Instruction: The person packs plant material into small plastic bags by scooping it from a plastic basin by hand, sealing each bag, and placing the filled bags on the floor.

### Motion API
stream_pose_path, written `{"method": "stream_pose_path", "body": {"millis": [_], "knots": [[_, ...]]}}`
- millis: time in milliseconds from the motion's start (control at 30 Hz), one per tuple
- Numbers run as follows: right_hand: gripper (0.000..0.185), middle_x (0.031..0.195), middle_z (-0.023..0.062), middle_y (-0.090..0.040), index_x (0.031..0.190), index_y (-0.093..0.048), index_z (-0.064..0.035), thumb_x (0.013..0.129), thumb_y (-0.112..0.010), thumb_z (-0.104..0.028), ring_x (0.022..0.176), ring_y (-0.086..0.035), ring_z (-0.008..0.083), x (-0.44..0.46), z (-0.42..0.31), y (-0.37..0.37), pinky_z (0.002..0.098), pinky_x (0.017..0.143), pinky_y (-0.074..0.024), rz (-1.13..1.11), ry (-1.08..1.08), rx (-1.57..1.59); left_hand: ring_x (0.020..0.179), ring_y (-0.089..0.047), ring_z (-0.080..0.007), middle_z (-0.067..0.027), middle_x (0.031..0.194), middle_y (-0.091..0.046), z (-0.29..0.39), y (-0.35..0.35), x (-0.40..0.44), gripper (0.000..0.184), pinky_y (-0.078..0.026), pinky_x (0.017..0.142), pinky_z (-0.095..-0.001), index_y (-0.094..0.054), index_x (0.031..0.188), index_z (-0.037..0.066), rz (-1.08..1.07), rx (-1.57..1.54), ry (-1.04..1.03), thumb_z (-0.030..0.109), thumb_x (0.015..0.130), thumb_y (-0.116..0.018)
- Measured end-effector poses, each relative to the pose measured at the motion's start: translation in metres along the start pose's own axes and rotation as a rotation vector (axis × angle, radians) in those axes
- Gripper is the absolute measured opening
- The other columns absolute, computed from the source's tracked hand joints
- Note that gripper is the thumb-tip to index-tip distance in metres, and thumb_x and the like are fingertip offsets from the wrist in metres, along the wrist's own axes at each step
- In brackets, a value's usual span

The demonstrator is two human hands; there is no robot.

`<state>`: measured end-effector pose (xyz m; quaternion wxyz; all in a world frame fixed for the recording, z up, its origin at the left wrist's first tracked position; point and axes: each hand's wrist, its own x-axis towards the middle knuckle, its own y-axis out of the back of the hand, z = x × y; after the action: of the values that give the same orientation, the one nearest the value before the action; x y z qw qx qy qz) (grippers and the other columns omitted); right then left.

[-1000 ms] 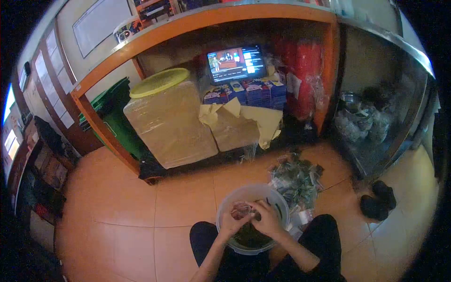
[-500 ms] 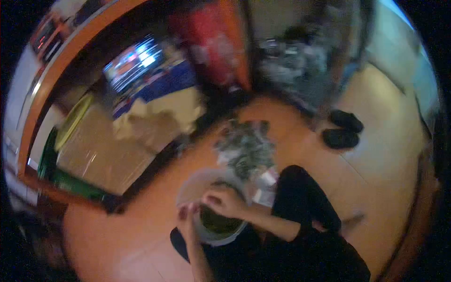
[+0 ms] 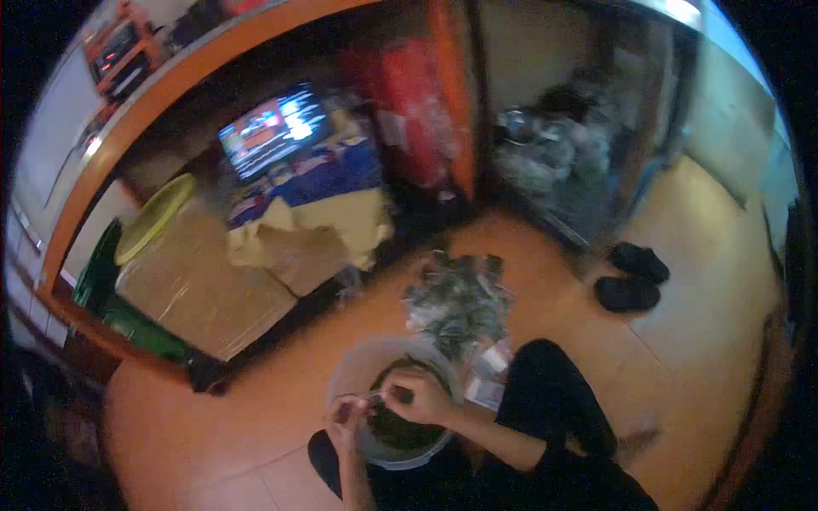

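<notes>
Fingertips (image 3: pixel 360 404) of my upraised left hand (image 3: pixel 342 426) pinch a small pale piece (image 3: pixel 373 394), blurred, over the translucent tub (image 3: pixel 352 372); my right hand (image 3: pixel 417 398), curled, pinches its other side. Rightward beyond, plastic packets (image 3: pixel 460 302) lie heaped.

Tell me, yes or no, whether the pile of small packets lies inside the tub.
No, the pile of small packets lies on the tiled floor, just beyond the tub.
</notes>
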<state>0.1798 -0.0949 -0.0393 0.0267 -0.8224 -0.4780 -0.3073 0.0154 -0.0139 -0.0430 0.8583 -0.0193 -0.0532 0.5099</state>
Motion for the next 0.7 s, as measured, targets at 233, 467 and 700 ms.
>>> {"method": "stream_pose_path", "body": {"millis": [233,467,700], "knots": [[0.008,0.072,0.0083,-0.060,0.077,-0.060,-0.0075,0.074,-0.066,-0.012,0.070,-0.059,0.0271,0.006,-0.016,0.006,0.0359,0.068,-0.0446,-0.078,-0.007,-0.024,0.074,-0.063,-0.0158,-0.0073,0.083,-0.066,0.002,-0.003,-0.002,0.010,-0.052,0.070,-0.0291,-0.064,0.086,0.000,-0.013,0.030,0.047,0.007,0.081,-0.070],[0.008,0.076,0.0084,-0.062,0.077,-0.060,-0.0086,0.073,-0.066,-0.013,0.074,-0.061,0.0293,0.008,-0.016,0.006,0.0374,0.070,-0.0468,-0.101,-0.027,-0.043,0.080,-0.063,-0.0157,-0.0081,0.084,-0.067,0.019,-0.013,-0.005,0.009,-0.051,0.078,-0.0293,-0.067,0.088,-0.002,-0.011,0.093,0.104,0.003,0.081,-0.070],[0.011,0.076,0.0095,-0.062,0.078,-0.060,-0.0093,0.072,-0.068,-0.014,0.072,-0.060,0.0319,0.006,-0.018,0.002,0.0388,0.069,-0.0466,-0.148,-0.019,-0.114,0.079,-0.063,-0.0135,-0.0057,0.081,-0.068,0.003,-0.006,0.001,0.008,-0.049,0.076,-0.0263,-0.069,0.082,0.001,-0.098,0.219,-0.073,0.006,0.077,-0.074]]}}
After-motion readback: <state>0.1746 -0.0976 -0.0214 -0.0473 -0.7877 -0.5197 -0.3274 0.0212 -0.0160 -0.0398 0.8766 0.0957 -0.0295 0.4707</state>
